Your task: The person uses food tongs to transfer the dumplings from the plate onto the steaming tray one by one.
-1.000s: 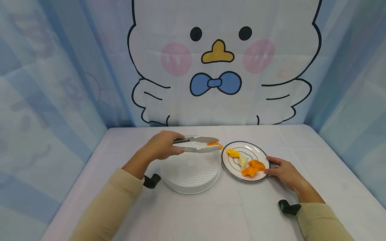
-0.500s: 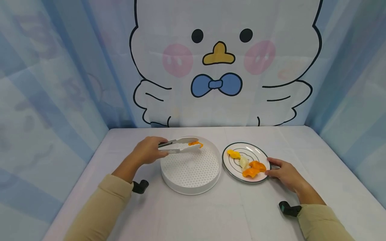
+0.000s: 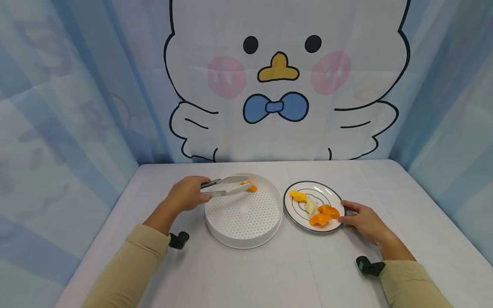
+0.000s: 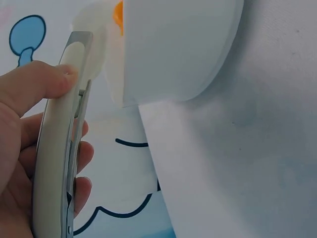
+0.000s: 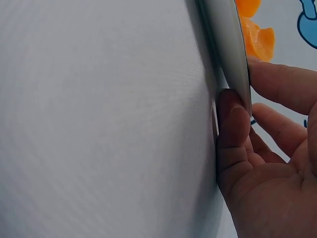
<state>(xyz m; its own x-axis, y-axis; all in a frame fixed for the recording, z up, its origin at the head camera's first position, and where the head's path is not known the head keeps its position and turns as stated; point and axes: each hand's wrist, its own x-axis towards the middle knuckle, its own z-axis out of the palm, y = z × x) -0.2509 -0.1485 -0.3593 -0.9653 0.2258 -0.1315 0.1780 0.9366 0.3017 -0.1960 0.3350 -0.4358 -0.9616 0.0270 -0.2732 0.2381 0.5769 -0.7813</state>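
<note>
My left hand [image 3: 185, 194] grips a pair of tongs [image 3: 234, 179], thumb on one handle and fingers around the other in the left wrist view. At the tongs' tips, over the far part of a round white perforated tray [image 3: 242, 220], is an orange dumpling-like piece [image 3: 252, 187]. My right hand [image 3: 363, 222] pinches the right rim of a white plate [image 3: 327, 194] with dark rings; the right wrist view shows thumb and fingers on either side of the rim. On the plate lie a yellow piece [image 3: 298, 196], a pale piece [image 3: 311, 208] and two orange pieces [image 3: 319, 219].
Tray and plate stand side by side on a white-covered table [image 3: 269, 278], with a narrow gap between them. A cartoon-printed cloth [image 3: 277, 137] hangs behind the table, and blue curtains [image 3: 77, 128] hang at both sides.
My left hand has moved left with the tongs, bringing the orange piece from beside the plate over the tray. The piece now sits slightly lower at the tips. My right hand stays at the plate.
</note>
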